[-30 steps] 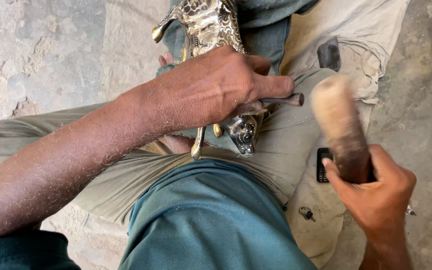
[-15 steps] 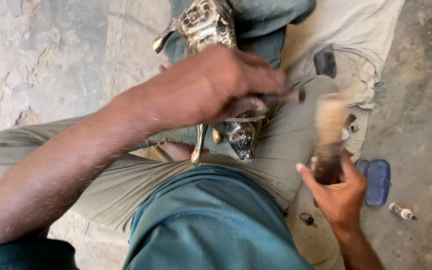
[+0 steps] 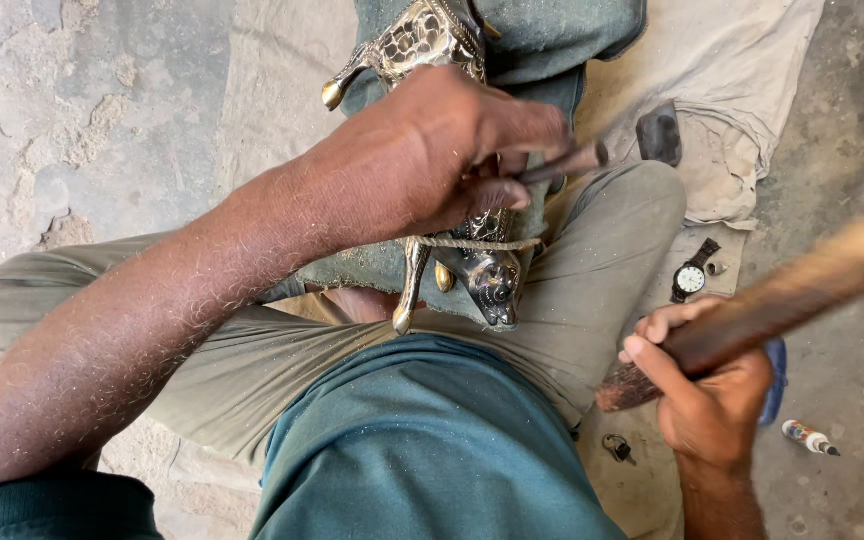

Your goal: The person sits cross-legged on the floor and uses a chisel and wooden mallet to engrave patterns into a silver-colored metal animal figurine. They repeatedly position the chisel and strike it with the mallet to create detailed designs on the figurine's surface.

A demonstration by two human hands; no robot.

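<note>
So the main thing here is a shiny embossed metal animal figure (image 3: 452, 150), brass-looking with silver tones, lying across the person's lap on a dark green cloth (image 3: 562, 45). Its horned head points toward the person, and a thin cord (image 3: 482, 243) is wrapped around the neck part. The left hand (image 3: 442, 150) sits right on top of the figure, fingers curled tight around a short dark metal punch (image 3: 562, 163) that pokes out to the right of the fist, tip end hidden under the hand.

The right hand (image 3: 707, 395) is off to the side, well apart from the figure, clamped firmly around a wooden mallet handle (image 3: 802, 290) that runs up toward the right edge, blurry with motion.

Around that: khaki trousers (image 3: 592, 290), teal shirt (image 3: 422, 440), a pale sheet (image 3: 742, 90) spread on the concrete floor (image 3: 52, 120). On the sheet there's a wristwatch (image 3: 692, 275), a small dark block (image 3: 660, 133) and a small key (image 3: 617, 447). A little tube (image 3: 807, 437) lies on the floor by the right hand
</note>
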